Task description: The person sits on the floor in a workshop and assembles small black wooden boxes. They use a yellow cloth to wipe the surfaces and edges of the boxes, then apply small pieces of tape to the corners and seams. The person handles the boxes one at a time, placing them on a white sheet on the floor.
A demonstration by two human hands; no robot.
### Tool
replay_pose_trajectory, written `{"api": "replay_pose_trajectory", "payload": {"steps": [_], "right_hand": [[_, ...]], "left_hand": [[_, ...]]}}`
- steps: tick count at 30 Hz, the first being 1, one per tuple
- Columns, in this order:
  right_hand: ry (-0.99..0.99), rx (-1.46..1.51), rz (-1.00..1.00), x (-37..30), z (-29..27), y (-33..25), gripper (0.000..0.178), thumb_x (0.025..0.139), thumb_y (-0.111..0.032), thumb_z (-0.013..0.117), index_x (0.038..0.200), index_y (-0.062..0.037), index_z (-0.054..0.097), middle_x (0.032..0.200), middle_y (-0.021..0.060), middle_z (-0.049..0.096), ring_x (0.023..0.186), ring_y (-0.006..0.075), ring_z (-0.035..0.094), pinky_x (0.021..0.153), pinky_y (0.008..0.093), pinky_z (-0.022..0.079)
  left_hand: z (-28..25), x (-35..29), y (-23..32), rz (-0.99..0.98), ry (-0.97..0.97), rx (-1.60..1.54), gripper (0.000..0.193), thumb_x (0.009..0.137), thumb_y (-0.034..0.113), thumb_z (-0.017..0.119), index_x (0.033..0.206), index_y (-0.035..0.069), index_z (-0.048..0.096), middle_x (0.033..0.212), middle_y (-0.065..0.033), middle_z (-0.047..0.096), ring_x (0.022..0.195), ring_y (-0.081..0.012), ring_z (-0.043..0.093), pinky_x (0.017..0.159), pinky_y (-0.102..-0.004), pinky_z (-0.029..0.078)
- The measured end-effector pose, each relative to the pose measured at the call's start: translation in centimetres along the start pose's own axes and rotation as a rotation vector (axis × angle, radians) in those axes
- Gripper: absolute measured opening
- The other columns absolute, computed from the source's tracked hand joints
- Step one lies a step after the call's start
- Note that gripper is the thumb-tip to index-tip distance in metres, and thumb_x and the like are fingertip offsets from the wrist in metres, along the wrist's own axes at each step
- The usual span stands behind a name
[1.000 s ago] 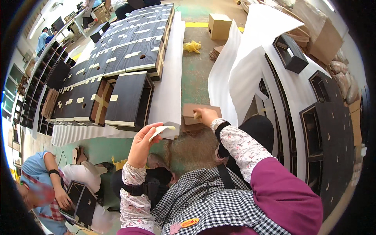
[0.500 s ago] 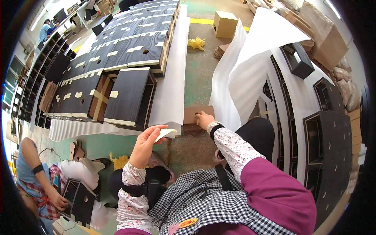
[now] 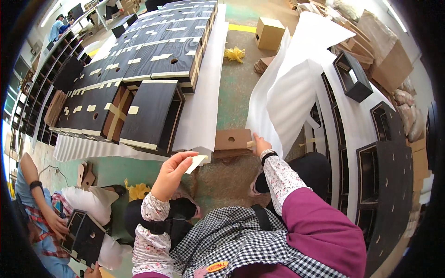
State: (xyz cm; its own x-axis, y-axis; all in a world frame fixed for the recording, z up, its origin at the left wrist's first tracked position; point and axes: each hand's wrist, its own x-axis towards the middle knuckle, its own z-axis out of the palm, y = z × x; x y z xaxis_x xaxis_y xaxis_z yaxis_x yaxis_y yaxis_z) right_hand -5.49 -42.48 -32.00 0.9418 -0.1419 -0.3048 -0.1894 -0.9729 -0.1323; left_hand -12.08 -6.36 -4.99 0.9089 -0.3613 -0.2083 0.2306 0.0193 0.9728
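My left hand [image 3: 172, 175] pinches a short piece of pale yellow tape [image 3: 196, 163] between thumb and fingertips, its loose end hanging free. My right hand [image 3: 263, 145] is closed at the right end of a brown board [image 3: 232, 138] with a round hole. A small strip of pale tape [image 3: 251, 143] shows at its fingertips, against the board's end; whether it sticks to the board I cannot tell. More brown boards lie under this one. Left of it, a dark box [image 3: 150, 109] with an open side stands beside the taped row of black boxes [image 3: 162, 51].
White foam sheet [image 3: 199, 106] lies under the black boxes. More foam [image 3: 278, 102] drapes over black shelf frames [image 3: 368, 171] on the right. A co-worker's hand [image 3: 56, 224] rests by a small black box [image 3: 85, 238] at lower left. Yellow scraps [image 3: 235, 54] and a carton [image 3: 270, 33] lie ahead.
My right hand has moved from the middle of the brown board to its right end, uncovering the hole. My left hand still holds its tape, nearly in place.
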Motion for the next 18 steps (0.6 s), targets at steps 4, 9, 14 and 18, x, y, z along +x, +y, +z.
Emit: {"api": "replay_pose_trajectory", "payload": {"steps": [4,9,14,18], "right_hand": [[0.011,-0.081,-0.050,0.4,0.7,0.8,0.064,0.081,-0.010,0.052,0.139,-0.0280,0.030,0.091,0.0159,0.059,0.078,0.0333,0.063,0.068,0.0442,0.050],[0.060,-0.059,0.006,1.9,0.3,3.8,0.044,0.091,-0.019,0.041,0.133,-0.0316,0.038,0.091,0.0191,0.058,0.087,0.0348,0.062,0.074,0.0449,0.050],[0.241,0.239,0.143,3.1,-0.6,5.4,0.037,0.093,-0.029,0.036,0.115,-0.0040,0.053,0.101,0.0265,0.058,0.096,0.0398,0.058,0.081,0.0481,0.046],[0.188,0.173,0.177,4.7,-3.0,8.4,0.020,0.088,-0.016,0.042,0.095,-0.0030,0.056,0.093,0.0233,0.062,0.091,0.0396,0.060,0.080,0.0468,0.047]], "left_hand": [[0.0,0.2,0.1,-0.028,0.002,0.035,0.027,0.093,0.018,0.051,0.112,-0.001,0.058,0.098,-0.0023,0.062,0.086,-0.0066,0.056,0.078,-0.0205,0.044],[0.6,1.1,0.4,-0.045,-0.025,0.031,0.028,0.092,0.017,0.053,0.112,-0.002,0.058,0.100,-0.0026,0.062,0.089,-0.0070,0.055,0.080,-0.0208,0.043],[0.5,1.1,0.1,-0.052,-0.038,0.023,0.028,0.091,0.015,0.055,0.113,-0.002,0.057,0.101,-0.0034,0.061,0.090,-0.0070,0.055,0.080,-0.0209,0.044],[0.3,1.2,-0.1,-0.029,-0.036,0.019,0.027,0.091,0.014,0.056,0.113,-0.003,0.056,0.101,-0.0037,0.061,0.090,-0.0073,0.056,0.081,-0.0211,0.044]]}}
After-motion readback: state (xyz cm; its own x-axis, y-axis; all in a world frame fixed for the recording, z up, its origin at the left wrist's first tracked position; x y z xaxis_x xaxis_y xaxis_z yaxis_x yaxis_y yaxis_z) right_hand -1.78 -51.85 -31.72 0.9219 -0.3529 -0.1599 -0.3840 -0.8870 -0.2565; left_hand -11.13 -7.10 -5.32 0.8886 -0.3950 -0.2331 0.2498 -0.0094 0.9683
